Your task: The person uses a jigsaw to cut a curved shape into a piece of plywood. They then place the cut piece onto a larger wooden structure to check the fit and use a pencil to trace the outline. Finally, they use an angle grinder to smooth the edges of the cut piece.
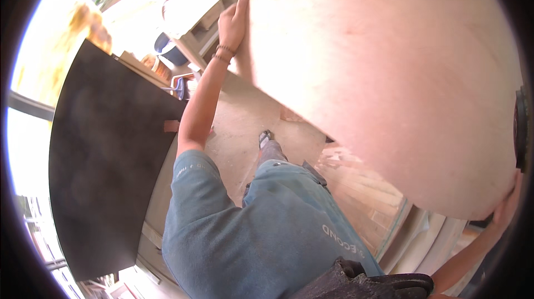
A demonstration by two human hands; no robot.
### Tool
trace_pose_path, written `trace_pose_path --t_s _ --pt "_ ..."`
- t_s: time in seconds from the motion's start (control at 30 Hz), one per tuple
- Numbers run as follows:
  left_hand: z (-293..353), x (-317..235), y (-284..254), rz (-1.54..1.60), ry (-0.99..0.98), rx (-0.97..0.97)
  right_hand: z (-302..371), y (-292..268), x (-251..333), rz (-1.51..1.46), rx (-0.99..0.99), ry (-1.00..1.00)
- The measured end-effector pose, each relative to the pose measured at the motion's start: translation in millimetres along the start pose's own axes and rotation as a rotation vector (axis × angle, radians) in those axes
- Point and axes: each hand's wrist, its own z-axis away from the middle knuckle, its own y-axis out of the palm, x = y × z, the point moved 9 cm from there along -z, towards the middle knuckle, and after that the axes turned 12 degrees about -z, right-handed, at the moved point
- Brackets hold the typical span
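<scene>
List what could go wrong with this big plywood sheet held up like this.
The left hand and right hand grip only opposite edges of the plywood sheet, so it could slip or tip. It hides the floor ahead, so tripping seems possible. It might also knock the dark panel.

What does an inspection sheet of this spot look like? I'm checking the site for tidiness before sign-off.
Surface: dusty bare floor, wood planks at right.
Job's things: large pale plywood sheet, held up off the floor.
Clutter: wood scraps on the floor, dark bucket, big black panel at left.
Hands: left hand grips the sheet's far edge; right hand holds its near edge.
Cables: nothing seen.
Surroundings: bright daylight, greenery beyond.
</scene>
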Motion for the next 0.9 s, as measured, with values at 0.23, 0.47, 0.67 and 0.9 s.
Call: trace_pose_path --t_s 0.23,0.47,0.67,0.9 --pt "-21.6 225.9 -133.9 -0.422 -0.325 0.104 4.0 353.1 -186.5 -0.169 0.262 0.345" --pt "-113.0 411.7 -235.4 -0.775 -0.584 0.172 43.0 575.4 -388.8 -0.203 0.366 0.713" --pt "-218.8 490.6 -308.4 -1.006 -0.609 0.264 77.2 691.7 -514.4 -0.151 0.453 0.719" --pt "-322.6 569.1 -328.5 -1.068 -0.566 0.178 117.7 785.0 -577.0 -0.149 0.162 0.678"
